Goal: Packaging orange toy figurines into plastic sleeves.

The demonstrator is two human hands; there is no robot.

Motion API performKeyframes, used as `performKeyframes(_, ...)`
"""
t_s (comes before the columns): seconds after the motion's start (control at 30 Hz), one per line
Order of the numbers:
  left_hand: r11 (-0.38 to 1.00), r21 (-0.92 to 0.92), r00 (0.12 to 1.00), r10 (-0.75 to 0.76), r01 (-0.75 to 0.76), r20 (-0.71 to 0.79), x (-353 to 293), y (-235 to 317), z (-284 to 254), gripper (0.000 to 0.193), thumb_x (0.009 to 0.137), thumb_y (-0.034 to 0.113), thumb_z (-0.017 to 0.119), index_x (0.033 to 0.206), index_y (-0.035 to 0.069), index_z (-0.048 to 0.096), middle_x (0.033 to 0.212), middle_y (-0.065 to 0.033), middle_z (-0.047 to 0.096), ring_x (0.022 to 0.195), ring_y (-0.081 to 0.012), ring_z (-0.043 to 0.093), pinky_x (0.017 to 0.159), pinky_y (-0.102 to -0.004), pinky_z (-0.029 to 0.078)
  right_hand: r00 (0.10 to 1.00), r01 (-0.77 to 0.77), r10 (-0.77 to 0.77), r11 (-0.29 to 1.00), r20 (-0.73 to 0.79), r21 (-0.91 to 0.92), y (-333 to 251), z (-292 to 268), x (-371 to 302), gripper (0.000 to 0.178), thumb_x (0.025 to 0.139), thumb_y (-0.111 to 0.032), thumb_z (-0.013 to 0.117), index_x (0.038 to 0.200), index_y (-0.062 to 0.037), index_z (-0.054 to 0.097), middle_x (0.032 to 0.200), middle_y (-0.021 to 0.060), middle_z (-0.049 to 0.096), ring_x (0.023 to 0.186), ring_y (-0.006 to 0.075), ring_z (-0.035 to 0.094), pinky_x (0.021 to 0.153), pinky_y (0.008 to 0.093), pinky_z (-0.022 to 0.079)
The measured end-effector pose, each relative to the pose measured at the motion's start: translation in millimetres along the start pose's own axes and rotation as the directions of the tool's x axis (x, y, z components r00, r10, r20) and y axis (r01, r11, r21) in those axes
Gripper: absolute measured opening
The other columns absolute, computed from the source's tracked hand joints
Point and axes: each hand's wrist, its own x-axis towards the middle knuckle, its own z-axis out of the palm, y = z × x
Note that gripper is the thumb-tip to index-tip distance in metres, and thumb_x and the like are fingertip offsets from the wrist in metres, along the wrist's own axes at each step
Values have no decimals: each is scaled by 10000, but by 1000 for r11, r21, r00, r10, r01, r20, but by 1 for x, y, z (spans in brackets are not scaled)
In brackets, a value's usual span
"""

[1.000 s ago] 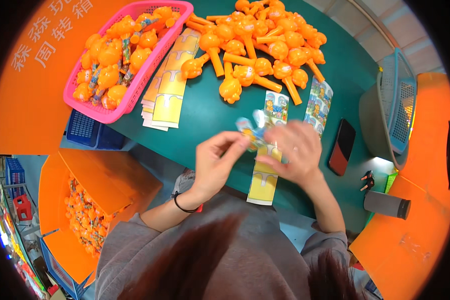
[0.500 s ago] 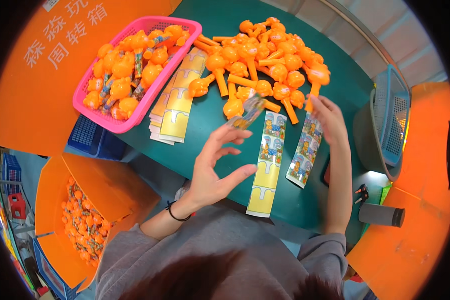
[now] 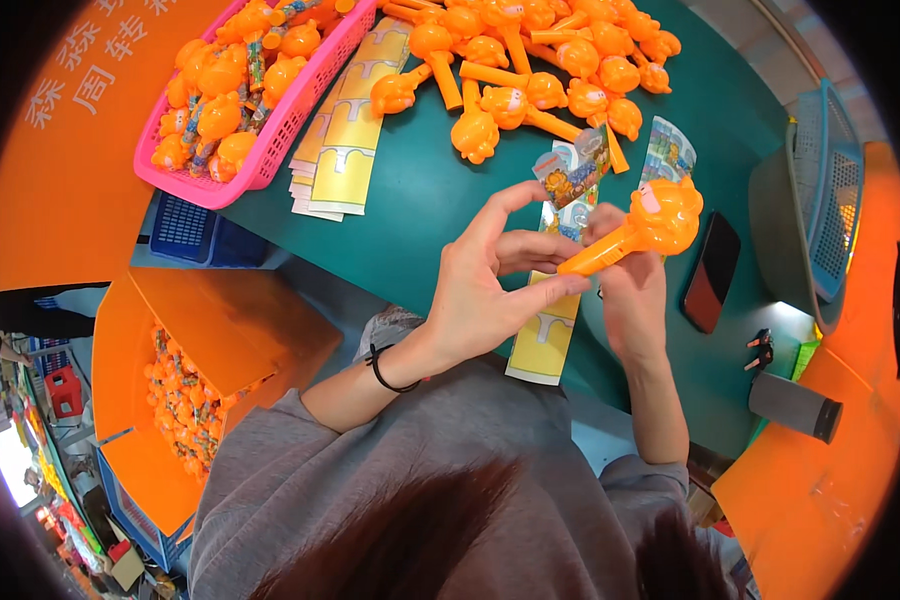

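My right hand (image 3: 632, 300) grips an orange toy with a round animal head (image 3: 662, 215) and a stick handle, its head up to the right. The fingers of my left hand (image 3: 485, 275) close around the handle's lower end, thumb on the near side. A shiny printed sticker (image 3: 575, 175) clings to my raised left index fingertip, apart from the toy. Below the hands lies a sticker strip (image 3: 542, 345), its lower part bare yellow backing and its upper part partly hidden. A second printed strip (image 3: 668, 150) lies behind the toy's head.
Many like toys (image 3: 530, 60) are heaped at the table's far side. A pink basket (image 3: 270, 150) of stickered toys stands left, beside yellow backing strips (image 3: 345, 170). At right are a phone (image 3: 713, 272), keys (image 3: 760, 350), a grey bottle (image 3: 795, 405) and stacked baskets (image 3: 835, 190). An orange bin (image 3: 130, 400) sits lower left.
My right hand has brought a toy from the heap back toward me. My left hand, sticker on its fingertip, has moved right and taken hold of the handle's end. The view has shifted.
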Motion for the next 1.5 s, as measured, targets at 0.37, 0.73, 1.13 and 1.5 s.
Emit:
performKeyframes(0.37, 993, -92, 991, -83, 73, -105, -2, 4, -14, 354, 816, 7, 725, 1131, 0, 562, 1025, -82, 616, 924, -128, 632, 751, -256, 533, 999, -41, 46, 921, -5, 388, -23, -18, 4, 634, 1002, -440, 401, 1451, -19, 248, 1377, 201, 423, 1113, 270, 572, 959, 382, 496)
performKeyframes(0.73, 958, 96, 937, -285, 271, 204, 0, 21, -14, 151, 827, 106, 746, 863, -9, 655, 910, -58, 652, 988, -117, 615, 825, -282, 525, 997, -80, 75, 919, 28, 385, -14, -11, 6, 533, 1004, -348, 416, 1389, 13, 341, 1306, 214, 518, 1137, 304, 590, 933, 415, 513)
performKeyframes(1.13, 922, 152, 896, -383, 356, 226, 10, 20, -16, 129, 853, 30, 699, 921, -49, 624, 898, -73, 676, 865, -109, 656, 787, -225, 524, 994, -108, 107, 928, 23, 356, -12, -9, 6, 526, 989, -337, 449, 1368, 23, 387, 1267, 212, 554, 1128, 328, 597, 944, 431, 507)
performKeyframes(1.5, 926, 127, 897, -376, 355, 233, 8, 19, -16, 130, 851, 20, 699, 929, -49, 621, 902, -74, 676, 869, -112, 660, 773, -217, 525, 992, -126, 125, 907, 29, 401, -9, -10, 6, 512, 986, -346, 451, 1336, 27, 423, 1257, 214, 564, 1122, 328, 600, 954, 430, 498)
